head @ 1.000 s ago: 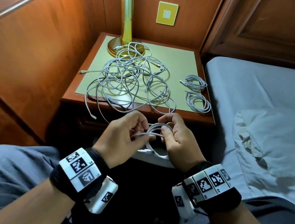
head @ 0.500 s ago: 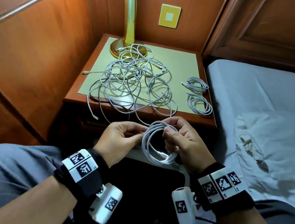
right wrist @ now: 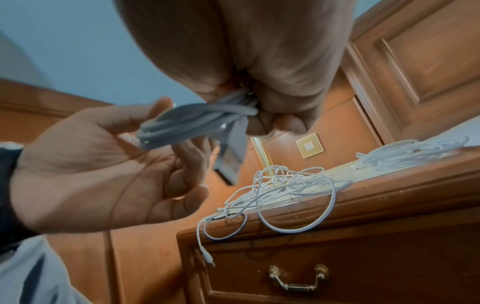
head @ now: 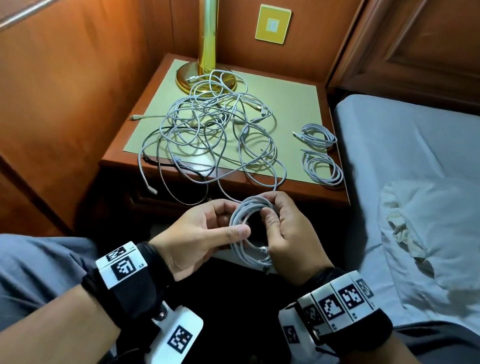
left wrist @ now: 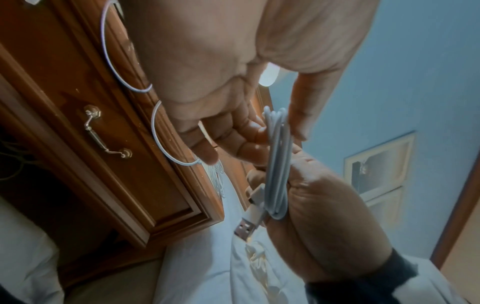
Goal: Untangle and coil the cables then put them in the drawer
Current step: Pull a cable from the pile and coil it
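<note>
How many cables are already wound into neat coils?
3. Two coils lie on the nightstand's right side, a far coil and a near coil. A third coil is between the left hand and right hand. The tangled pile may hide more.

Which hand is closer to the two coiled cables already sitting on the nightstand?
Right. The right hand is below and just left of the coiled cables; the left hand is farther left, across the coil both hold.

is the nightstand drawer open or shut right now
Shut. The drawer front sits flush under the nightstand top, handle untouched.
</note>
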### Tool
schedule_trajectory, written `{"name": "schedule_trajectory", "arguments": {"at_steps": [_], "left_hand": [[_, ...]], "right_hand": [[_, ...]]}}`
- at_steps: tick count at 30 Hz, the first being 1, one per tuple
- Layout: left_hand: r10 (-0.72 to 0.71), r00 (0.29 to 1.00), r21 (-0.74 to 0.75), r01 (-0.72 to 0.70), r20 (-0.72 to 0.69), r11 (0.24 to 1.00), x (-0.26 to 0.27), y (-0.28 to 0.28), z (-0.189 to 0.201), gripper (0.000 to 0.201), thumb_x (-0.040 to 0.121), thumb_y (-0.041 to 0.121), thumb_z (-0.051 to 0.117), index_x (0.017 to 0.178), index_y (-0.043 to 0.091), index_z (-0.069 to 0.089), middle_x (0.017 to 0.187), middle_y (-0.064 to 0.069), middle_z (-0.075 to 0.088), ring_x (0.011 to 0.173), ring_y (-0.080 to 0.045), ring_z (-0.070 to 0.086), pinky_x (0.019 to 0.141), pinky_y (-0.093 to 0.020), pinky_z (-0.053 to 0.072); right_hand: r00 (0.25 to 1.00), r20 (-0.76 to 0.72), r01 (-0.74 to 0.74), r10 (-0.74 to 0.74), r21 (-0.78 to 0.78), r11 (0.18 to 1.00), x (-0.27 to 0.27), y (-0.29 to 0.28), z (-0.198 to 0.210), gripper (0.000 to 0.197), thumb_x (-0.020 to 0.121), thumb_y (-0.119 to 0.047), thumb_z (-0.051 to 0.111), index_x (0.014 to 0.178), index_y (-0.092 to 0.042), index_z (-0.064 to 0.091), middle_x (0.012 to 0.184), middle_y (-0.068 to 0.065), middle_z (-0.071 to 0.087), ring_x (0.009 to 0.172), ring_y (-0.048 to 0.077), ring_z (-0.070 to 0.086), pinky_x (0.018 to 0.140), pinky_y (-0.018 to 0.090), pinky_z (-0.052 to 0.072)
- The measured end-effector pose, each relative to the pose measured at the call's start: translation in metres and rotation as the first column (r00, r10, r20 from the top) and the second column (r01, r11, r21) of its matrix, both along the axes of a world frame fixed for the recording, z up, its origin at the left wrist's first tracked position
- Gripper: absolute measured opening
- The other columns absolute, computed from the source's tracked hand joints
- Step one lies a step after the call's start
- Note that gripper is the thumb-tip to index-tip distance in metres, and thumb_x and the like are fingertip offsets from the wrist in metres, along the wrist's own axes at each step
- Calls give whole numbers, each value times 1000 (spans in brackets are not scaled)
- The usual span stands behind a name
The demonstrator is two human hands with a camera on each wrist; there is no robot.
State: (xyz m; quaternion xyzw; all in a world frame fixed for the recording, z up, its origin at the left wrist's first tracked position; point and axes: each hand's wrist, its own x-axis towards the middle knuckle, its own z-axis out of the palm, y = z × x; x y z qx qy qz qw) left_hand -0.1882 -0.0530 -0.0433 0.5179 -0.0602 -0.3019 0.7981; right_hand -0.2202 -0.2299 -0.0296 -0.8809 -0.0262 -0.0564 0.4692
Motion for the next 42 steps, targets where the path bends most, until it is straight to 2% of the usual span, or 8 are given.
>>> {"name": "schedule_trajectory", "arguments": {"at_steps": [3,7,10,17,23,25,31,42], "left_hand": [[-86,994,-50,82,-65,995,0,0,1,42,82,9,67,122,-3,62,89,-11,65,81,-25,65,80,-40,55],[-74,980,-124,52,-187,991,2,-4,3,29,75,7,58,101,3,70,75,-8,58,72,-23,58,74,-35,52],[13,999,34,-12,-36,999,2,-8,-2,22,72,5,66,95,6,66,77,-7,61,72,-19,59,71,-31,52],[190,972,17,-194,141,981,4,-5,-8,30,84,-14,66,110,3,64,85,-8,71,72,-17,69,67,-26,57],[173,982,-19,-172,79,985,4,0,-1,39,76,4,70,114,3,65,93,-15,72,83,-25,71,78,-36,60],[133,983,74,-143,123,987,3,2,-2,37,75,11,73,111,6,66,93,-16,71,86,-27,69,80,-39,59],[153,985,42,-157,80,987,1,-1,0,32,78,11,72,108,3,65,86,-14,70,79,-26,70,67,-34,61],[195,976,92,-204,98,975,4,-1,-2,26,84,16,70,108,22,76,82,2,66,80,-12,64,75,-34,58]], "right_hand": [[1000,30,4,-4,-24,1000,-3,4,2,18,102,-16,48,114,-23,58,98,-8,69,92,3,65,83,25,51],[995,94,34,-22,-125,992,-1,11,-1,23,96,-23,44,115,-26,57,104,-9,68,98,14,66,88,44,51],[986,152,101,-74,-178,979,1,8,-6,24,95,-22,44,115,-24,58,105,-7,66,96,19,64,87,49,49],[983,176,60,-43,-89,994,-1,7,-4,17,100,-14,50,115,-19,57,99,-6,65,88,11,61,78,26,48],[994,106,23,-28,41,999,-1,5,-7,16,103,-17,47,116,-17,56,73,-27,60,66,-4,57,62,10,38],[996,88,20,-31,116,993,-1,5,-10,18,102,-22,45,117,-18,54,67,-32,57,59,-4,55,60,12,36],[997,68,24,-36,176,984,-2,4,-7,14,103,-24,46,111,-34,52,62,-2,55,54,14,53,56,40,47],[993,115,-14,-3,146,989,-3,9,-8,16,102,-30,43,115,-28,52,68,-5,52,56,19,52,56,47,46]]}}
